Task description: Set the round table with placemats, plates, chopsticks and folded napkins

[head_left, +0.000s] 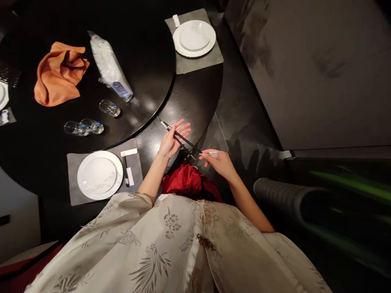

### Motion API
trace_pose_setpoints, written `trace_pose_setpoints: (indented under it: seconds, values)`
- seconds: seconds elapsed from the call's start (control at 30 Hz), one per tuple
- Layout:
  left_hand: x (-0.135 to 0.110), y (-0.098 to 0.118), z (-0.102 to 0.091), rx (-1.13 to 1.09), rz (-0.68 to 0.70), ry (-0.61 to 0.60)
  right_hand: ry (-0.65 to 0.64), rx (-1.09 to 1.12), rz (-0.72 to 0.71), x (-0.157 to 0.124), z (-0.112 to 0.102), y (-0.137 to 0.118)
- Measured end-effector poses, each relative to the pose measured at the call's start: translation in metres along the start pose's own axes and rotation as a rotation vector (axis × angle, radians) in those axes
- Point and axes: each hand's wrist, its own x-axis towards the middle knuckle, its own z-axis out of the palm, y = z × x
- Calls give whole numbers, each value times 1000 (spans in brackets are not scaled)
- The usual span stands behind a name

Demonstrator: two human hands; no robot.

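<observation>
My left hand (174,140) holds a pair of black chopsticks (181,138) near their light tips, fingers partly stretched out, over the edge of the round black table (195,101). My right hand (218,162) is pinched round the other end of the chopsticks and a small white piece (213,154), perhaps a chopstick rest. Red cloth (187,183) lies below both hands. To the left sits a grey placemat (134,167) with a white plate (99,175), a white rest (128,152) and another chopstick (125,169).
A second placemat with a white plate (194,38) lies at the far side. On the black turntable (146,53) lie an orange napkin (59,73), a clear plastic packet (110,67) and three small glasses (88,124) on their sides. A dark chair back (281,195) stands right.
</observation>
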Motion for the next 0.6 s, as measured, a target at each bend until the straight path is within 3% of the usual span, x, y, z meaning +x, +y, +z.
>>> trace_pose_setpoints:
  seconds: [0.07, 0.17, 0.27, 0.4, 0.5, 0.6]
  values:
    - [16, -7, 30, -18, 0, -40, 1, -35, -21, 8, -34, 1]
    - [48, -20, 69, -52, -49, -100, -19, -96, -84, 31, -69, 5]
    - [94, -32, 103, -121, -142, -113, -3, -230, -247, 69, -106, 11]
    - [174, -31, 154, -312, -314, -46, 180, -552, -640, 143, -188, 5]
    - [236, -16, 202, -442, -360, -6, 91, -691, -972, 214, -254, -11]
    - [293, -1, 252, -513, -380, -11, 23, -633, -1157, 283, -303, -26]
